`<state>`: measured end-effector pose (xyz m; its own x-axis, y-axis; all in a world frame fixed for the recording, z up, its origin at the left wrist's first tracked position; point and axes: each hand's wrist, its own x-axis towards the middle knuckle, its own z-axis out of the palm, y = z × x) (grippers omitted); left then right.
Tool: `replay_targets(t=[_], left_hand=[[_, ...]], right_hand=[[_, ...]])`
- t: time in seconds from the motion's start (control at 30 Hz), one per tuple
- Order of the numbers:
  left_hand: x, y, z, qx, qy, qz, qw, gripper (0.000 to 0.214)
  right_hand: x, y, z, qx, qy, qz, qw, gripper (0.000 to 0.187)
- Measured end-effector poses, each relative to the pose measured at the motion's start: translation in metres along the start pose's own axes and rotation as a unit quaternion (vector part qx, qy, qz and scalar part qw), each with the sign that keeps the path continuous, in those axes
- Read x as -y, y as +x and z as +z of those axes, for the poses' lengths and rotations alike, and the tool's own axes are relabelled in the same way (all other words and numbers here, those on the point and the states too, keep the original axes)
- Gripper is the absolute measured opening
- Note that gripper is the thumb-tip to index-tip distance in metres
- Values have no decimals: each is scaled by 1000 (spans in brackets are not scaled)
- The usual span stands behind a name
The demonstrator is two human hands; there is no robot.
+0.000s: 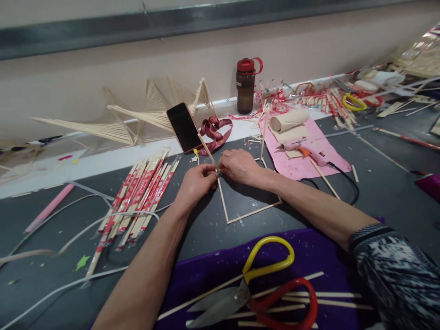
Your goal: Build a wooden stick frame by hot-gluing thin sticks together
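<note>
My left hand (196, 182) and my right hand (239, 166) meet at one corner of a square frame of thin wooden sticks (252, 212) lying on the dark floor. Both pinch the joint where a slanted stick (207, 150) rises up and to the left. An upright stick (264, 133) stands at the frame's far corner. Fingers of both hands are closed on the sticks.
Wrapped chopsticks (140, 201) lie in a heap to the left. A phone (184, 127) leans by a red lanyard. A glue gun (305, 151) rests on pink paper. Scissors (256, 286) and loose sticks lie on a purple cloth. A bottle (245, 85) stands at the wall.
</note>
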<state>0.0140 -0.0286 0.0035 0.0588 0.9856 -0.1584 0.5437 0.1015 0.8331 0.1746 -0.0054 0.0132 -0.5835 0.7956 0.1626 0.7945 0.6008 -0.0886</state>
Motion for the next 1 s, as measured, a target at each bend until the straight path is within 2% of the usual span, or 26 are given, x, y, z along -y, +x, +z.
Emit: replay_targets(t=[0.1, 0.3, 0.43, 0.5, 0.6, 0.67, 0.8, 1.0], left_hand=[[-1, -1, 1, 39, -62, -15, 997, 34], [0, -1, 3, 55, -122, -34, 990, 27], [0, 0, 4, 67, -149, -42, 986, 26], [-1, 0, 5, 73, -150, -44, 985, 28], [-2, 0, 5, 74, -142, -46, 986, 30], [-2, 0, 5, 67, -133, -45, 988, 31], [-2, -1, 6, 57, -119, -42, 990, 31], [-1, 0, 7, 46, -111, -35, 992, 33]], right_hand=[[-1, -1, 1, -3, 4, -5, 1000, 23], [-3, -1, 1, -4, 14, -6, 1000, 24], [2, -9, -13, -9, -10, 3, 1000, 25], [9, -20, -24, 17, -29, 3, 999, 23], [26, -46, -37, 88, -12, -53, 995, 20], [37, -65, -37, 106, 15, -112, 988, 20], [51, -90, -22, 64, -1, -182, 981, 16], [59, -92, -7, 32, -35, -246, 968, 14]])
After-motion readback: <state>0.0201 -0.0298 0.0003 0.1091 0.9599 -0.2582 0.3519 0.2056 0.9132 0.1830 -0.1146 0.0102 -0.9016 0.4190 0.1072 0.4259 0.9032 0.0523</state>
